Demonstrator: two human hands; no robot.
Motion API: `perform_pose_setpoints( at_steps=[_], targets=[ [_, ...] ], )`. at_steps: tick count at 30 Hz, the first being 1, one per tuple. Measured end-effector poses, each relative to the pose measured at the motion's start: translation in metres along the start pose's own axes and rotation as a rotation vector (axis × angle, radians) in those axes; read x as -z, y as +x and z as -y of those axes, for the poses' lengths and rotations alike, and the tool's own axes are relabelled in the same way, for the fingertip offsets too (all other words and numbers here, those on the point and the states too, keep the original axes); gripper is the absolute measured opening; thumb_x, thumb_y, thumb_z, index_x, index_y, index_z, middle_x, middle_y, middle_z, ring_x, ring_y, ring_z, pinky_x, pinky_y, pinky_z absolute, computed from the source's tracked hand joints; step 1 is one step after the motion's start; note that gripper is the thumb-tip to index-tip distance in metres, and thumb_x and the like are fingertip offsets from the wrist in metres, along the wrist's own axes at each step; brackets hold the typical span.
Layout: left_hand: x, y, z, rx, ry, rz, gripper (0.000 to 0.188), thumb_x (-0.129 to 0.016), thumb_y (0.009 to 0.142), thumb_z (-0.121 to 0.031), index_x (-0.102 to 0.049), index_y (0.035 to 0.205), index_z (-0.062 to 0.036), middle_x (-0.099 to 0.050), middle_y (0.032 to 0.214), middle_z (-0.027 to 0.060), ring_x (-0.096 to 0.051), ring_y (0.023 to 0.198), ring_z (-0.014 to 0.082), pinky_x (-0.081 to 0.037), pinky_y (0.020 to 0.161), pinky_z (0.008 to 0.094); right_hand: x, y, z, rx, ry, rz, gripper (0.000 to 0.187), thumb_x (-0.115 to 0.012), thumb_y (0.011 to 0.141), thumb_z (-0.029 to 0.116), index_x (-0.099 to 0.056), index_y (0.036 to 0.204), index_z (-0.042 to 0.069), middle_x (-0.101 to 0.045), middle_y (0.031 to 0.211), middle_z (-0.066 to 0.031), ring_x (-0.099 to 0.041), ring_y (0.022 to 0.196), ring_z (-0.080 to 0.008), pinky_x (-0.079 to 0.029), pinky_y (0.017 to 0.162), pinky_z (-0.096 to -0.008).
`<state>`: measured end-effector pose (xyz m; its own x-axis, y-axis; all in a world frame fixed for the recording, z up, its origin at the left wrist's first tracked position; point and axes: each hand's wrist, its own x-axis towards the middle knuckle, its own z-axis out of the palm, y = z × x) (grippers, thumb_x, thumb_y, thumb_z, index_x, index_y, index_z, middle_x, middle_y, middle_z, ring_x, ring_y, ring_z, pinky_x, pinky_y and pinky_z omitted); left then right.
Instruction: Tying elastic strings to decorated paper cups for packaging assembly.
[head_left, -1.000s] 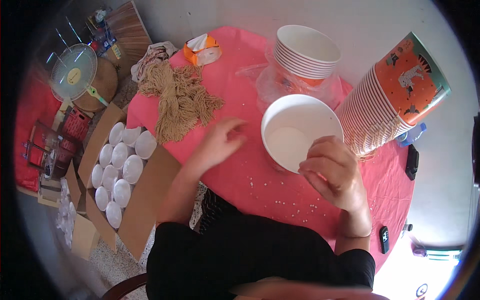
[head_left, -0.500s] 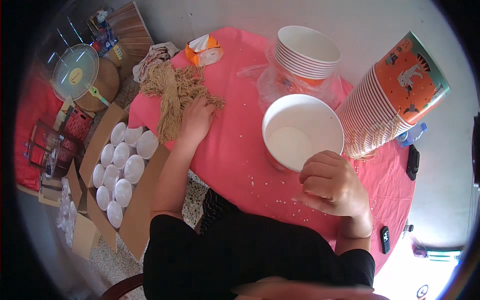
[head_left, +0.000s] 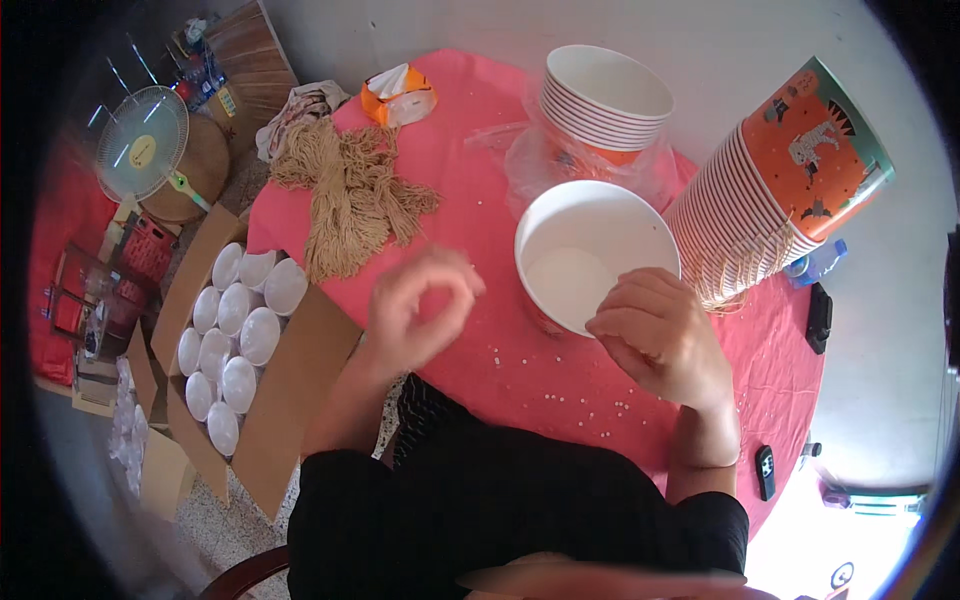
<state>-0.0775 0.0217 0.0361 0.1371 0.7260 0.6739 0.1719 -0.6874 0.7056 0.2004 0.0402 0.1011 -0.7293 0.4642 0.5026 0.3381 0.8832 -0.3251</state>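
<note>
A white-lined paper tub with an orange outside stands upright on the table in front of me, its inside facing up. At its near right rim is my right hand, fingers curled and pressed together; whatever they pinch is hidden. My left hand, slightly blurred, hovers above the table's near edge, thumb and forefinger closed in a ring, with nothing I can make out between them. Beyond it lies a loose bundle of tan strings. To the right leans a tall stack of nested printed tubs with tan strings hanging off it.
More tubs stand nested in clear plastic at the back. An orange tissue pack lies on the red tablecloth, with white crumbs scattered about. A carton of white cups is at the left. A black remote lies at right.
My left hand has lifted off the string bundle and come nearer to me, fingers now curled in a ring. My right hand has moved slightly up and left at the tub's rim.
</note>
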Motion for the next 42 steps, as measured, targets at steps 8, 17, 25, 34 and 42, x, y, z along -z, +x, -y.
perform_pose_setpoints(
  at_steps=[8,17,25,34,42],
  targets=[
    [0.011,0.008,-0.072,-0.091,-0.183,0.227,0.019,-0.066,0.069,0.012,-0.063,0.081,-0.0021,-0.064,0.081,0.0086,-0.060,0.063,0.0133,-0.044,0.053,0.0246,-0.012,-0.002,0.001,-0.127,0.033,0.093,0.022,-0.076,0.070,0.005,-0.068,0.090,0.004,-0.065,0.081,-0.0095,-0.065,0.075,-0.0275,-0.051,0.067,-0.0376],
    [-0.045,-0.003,0.003,0.221,0.117,0.057,0.009,-0.069,0.081,0.000,-0.062,0.087,-0.0020,-0.061,0.075,0.0064,-0.062,0.063,0.0137,-0.050,0.056,0.0267,-0.011,-0.005,0.001,-0.278,0.109,0.106,0.018,-0.072,0.074,0.000,-0.066,0.091,0.002,-0.063,0.069,-0.0105,-0.064,0.057,-0.0203,-0.049,0.052,-0.0297],
    [-0.055,0.002,0.016,0.131,0.181,0.027,0.014,-0.070,0.076,0.000,-0.060,0.086,-0.0023,-0.062,0.077,0.0091,-0.066,0.066,0.0198,-0.052,0.058,0.0312,-0.012,-0.003,0.002,-0.296,0.121,0.120,0.017,-0.072,0.076,0.000,-0.067,0.092,-0.001,-0.063,0.068,-0.0081,-0.063,0.056,-0.0149,-0.049,0.052,-0.0258],
    [-0.058,0.005,0.015,0.164,0.142,0.027,0.013,-0.070,0.077,0.000,-0.060,0.086,-0.0020,-0.061,0.076,0.0095,-0.066,0.066,0.0210,-0.052,0.059,0.0319,-0.011,-0.003,0.001,-0.293,0.119,0.126,0.017,-0.072,0.076,-0.001,-0.067,0.092,-0.001,-0.063,0.067,-0.0079,-0.062,0.056,-0.0142,-0.048,0.052,-0.0258],
    [-0.064,0.006,0.015,0.165,0.110,0.019,0.012,-0.069,0.078,0.000,-0.061,0.086,-0.0007,-0.061,0.077,0.0100,-0.067,0.067,0.0212,-0.053,0.060,0.0315,-0.007,-0.001,0.004,-0.337,0.137,0.182,0.013,-0.072,0.078,0.005,-0.067,0.089,0.002,-0.063,0.067,-0.0101,-0.064,0.060,-0.0214,-0.050,0.055,-0.0325]
  ],
)
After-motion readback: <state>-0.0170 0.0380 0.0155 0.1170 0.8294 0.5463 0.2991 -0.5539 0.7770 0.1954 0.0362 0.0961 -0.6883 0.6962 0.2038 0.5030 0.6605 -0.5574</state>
